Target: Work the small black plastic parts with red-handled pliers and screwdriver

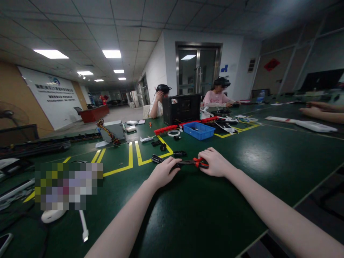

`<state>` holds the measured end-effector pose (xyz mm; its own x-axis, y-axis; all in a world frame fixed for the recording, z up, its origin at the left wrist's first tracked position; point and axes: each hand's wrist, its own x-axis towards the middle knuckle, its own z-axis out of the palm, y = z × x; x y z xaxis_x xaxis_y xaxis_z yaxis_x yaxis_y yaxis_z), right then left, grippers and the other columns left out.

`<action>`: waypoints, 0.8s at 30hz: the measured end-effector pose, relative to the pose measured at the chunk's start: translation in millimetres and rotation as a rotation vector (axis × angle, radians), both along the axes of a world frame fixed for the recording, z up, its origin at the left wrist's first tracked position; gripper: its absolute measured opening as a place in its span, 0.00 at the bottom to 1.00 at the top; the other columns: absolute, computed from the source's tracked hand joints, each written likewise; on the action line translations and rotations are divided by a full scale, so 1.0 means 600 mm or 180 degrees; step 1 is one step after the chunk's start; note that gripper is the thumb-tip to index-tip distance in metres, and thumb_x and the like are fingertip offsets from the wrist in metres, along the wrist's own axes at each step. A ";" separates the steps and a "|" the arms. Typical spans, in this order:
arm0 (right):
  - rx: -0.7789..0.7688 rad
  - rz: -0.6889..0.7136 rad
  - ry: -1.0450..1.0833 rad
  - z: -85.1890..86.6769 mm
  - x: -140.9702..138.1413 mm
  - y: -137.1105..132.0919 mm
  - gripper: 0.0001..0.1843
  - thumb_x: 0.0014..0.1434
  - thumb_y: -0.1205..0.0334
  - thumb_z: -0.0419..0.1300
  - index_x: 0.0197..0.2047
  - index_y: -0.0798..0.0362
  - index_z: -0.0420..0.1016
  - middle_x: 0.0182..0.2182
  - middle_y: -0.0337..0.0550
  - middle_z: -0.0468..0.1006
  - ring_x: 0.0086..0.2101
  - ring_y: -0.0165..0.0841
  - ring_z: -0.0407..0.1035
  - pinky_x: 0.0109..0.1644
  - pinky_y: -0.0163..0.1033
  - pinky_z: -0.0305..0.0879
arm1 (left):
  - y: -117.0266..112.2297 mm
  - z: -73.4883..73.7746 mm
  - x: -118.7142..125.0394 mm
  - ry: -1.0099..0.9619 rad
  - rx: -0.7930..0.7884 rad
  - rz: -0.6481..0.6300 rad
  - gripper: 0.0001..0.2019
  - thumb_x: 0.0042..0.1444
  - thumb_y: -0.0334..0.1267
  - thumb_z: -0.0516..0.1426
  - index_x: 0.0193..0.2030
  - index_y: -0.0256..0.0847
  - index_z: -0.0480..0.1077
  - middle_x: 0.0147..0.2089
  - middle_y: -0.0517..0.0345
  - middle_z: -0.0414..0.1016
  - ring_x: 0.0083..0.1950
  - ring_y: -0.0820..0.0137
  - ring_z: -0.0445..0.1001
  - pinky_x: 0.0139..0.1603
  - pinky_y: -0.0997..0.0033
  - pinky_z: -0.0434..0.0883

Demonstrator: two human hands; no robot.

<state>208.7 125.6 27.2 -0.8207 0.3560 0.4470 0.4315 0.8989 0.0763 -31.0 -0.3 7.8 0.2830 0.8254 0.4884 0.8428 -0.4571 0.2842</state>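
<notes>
Table: a broad green surface (242, 179) spans the lower frame, marked with yellow tape (130, 154) at centre left.
Doors: glass doors (188, 77) in a metal frame stand at upper centre.
Co-workers: one person in white (156, 107) and one in pink (215, 97) sit across the table, near the middle of the frame; another person's hands (319, 107) show at the right edge.
Black case: a boxy case (180, 109) stands upright at centre, in front of the person in white.
Metal box: a grey box (117, 130) with bundled wires (103, 126) sits left of centre.
White bar: a long pale piece (309, 123) lies at centre right.
Blue tray: it rests (199, 135) just below the black case.
Right hand: at the centre of the frame, the hand (214, 163) is clamped around the handles of the pliers.
Left hand: just left of it and apart from it, the hand (163, 172) has bent fingers beside the pliers' tip; whether they grip a small dark piece is hard to tell.
Pliers: red-handled, the pliers (198, 162) lie between the hands, nose pointing left.
Black parts: small pieces (179, 153) lie just above the hands.
</notes>
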 end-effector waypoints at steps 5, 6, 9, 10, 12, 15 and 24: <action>-0.0064 -0.0010 -0.0006 -0.003 0.001 0.002 0.09 0.50 0.57 0.59 0.34 0.52 0.67 0.30 0.43 0.73 0.33 0.36 0.67 0.47 0.43 0.54 | 0.003 -0.002 0.000 0.0035 0.0109 -0.0008 0.18 0.64 0.38 0.52 0.61 0.46 0.61 0.51 0.54 0.70 0.52 0.65 0.71 0.54 0.64 0.70; -0.0071 -0.0025 -0.0010 -0.003 0.002 0.002 0.10 0.50 0.57 0.59 0.34 0.52 0.67 0.30 0.43 0.73 0.33 0.37 0.67 0.46 0.43 0.55 | 0.004 -0.003 0.000 0.0049 0.0111 -0.0004 0.18 0.64 0.38 0.52 0.61 0.46 0.61 0.51 0.53 0.70 0.52 0.65 0.71 0.54 0.64 0.70; -0.0066 -0.0061 0.0012 -0.001 0.002 0.000 0.12 0.49 0.58 0.61 0.37 0.52 0.69 0.32 0.45 0.74 0.35 0.38 0.67 0.47 0.43 0.55 | 0.004 -0.002 0.001 0.0111 0.0079 -0.0004 0.18 0.64 0.38 0.52 0.61 0.46 0.61 0.51 0.54 0.70 0.52 0.64 0.71 0.53 0.64 0.71; -0.0055 -0.0061 0.0034 -0.001 0.002 0.000 0.13 0.48 0.58 0.61 0.38 0.53 0.69 0.33 0.45 0.74 0.36 0.38 0.67 0.47 0.43 0.55 | 0.004 -0.001 0.001 0.0129 0.0063 -0.0006 0.18 0.64 0.39 0.51 0.61 0.46 0.61 0.51 0.54 0.71 0.51 0.64 0.71 0.53 0.64 0.71; -0.0030 -0.0048 0.0086 -0.001 0.001 0.000 0.15 0.48 0.59 0.61 0.40 0.53 0.69 0.35 0.46 0.74 0.38 0.39 0.68 0.47 0.43 0.56 | 0.003 -0.001 0.002 0.0146 0.0036 0.0004 0.18 0.64 0.39 0.51 0.60 0.46 0.62 0.51 0.54 0.71 0.51 0.64 0.71 0.53 0.63 0.71; -0.0039 -0.0064 0.0114 -0.002 0.001 -0.001 0.15 0.48 0.59 0.62 0.40 0.53 0.70 0.37 0.47 0.74 0.38 0.38 0.68 0.44 0.42 0.58 | 0.004 -0.002 0.002 0.0105 0.0033 0.0034 0.18 0.64 0.39 0.51 0.60 0.46 0.62 0.50 0.54 0.72 0.51 0.64 0.72 0.53 0.63 0.71; -0.0155 -0.0063 0.0122 -0.001 0.003 -0.004 0.14 0.51 0.63 0.60 0.43 0.52 0.67 0.39 0.46 0.72 0.37 0.36 0.67 0.39 0.38 0.61 | 0.006 -0.006 0.002 0.0044 0.0039 0.0068 0.18 0.65 0.39 0.51 0.61 0.46 0.61 0.50 0.54 0.72 0.51 0.64 0.71 0.54 0.62 0.71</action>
<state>210.7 123.3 26.8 -0.7958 0.3942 0.4597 0.4510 0.8924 0.0157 -30.0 3.2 4.2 0.2721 0.8254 0.4947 0.8562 -0.4423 0.2670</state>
